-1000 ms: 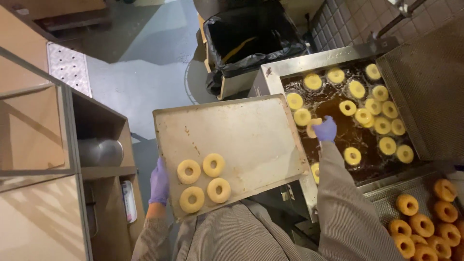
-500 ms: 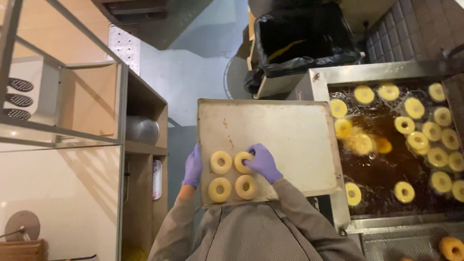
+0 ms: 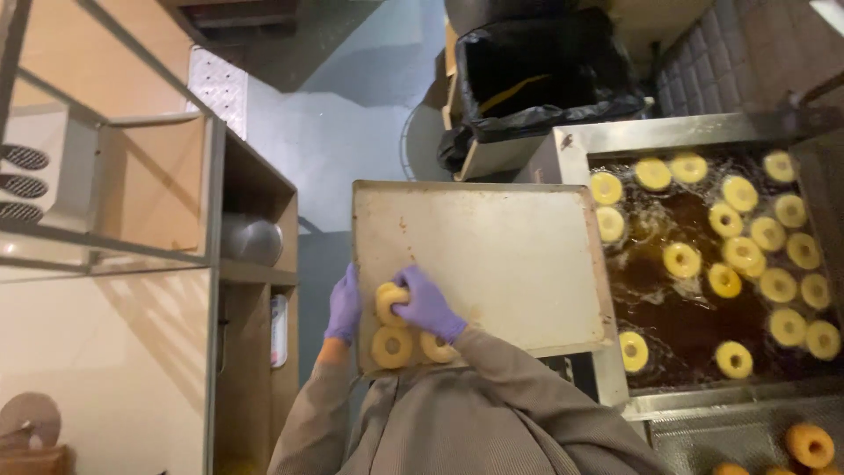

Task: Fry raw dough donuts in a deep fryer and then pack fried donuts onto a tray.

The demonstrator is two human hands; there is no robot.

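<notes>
A large floured metal baking tray [image 3: 492, 255] is held level in front of me. My left hand [image 3: 344, 306], in a purple glove, grips the tray's near left edge. My right hand [image 3: 426, 302], also gloved, is closed on one pale raw dough ring [image 3: 387, 299] at the tray's near left corner. Two more raw rings [image 3: 392, 347] lie on the tray just below that hand, one partly hidden under my wrist. To the right a fryer vat [image 3: 615, 141] of dark oil holds several yellow rings [image 3: 682, 259] floating in it.
A black-lined rubbish bin [image 3: 536, 79] stands beyond the tray. A wooden shelf unit [image 3: 251, 185] with a metal bowl [image 3: 251, 239] is on the left. Browned fried rings [image 3: 809, 444] lie on a metal mesh at the lower right. Grey floor shows between shelf and tray.
My right hand came back from the fryer to the tray's near corner and closed on a raw ring. Three rings are left on the tray instead of several. The view shifted left.
</notes>
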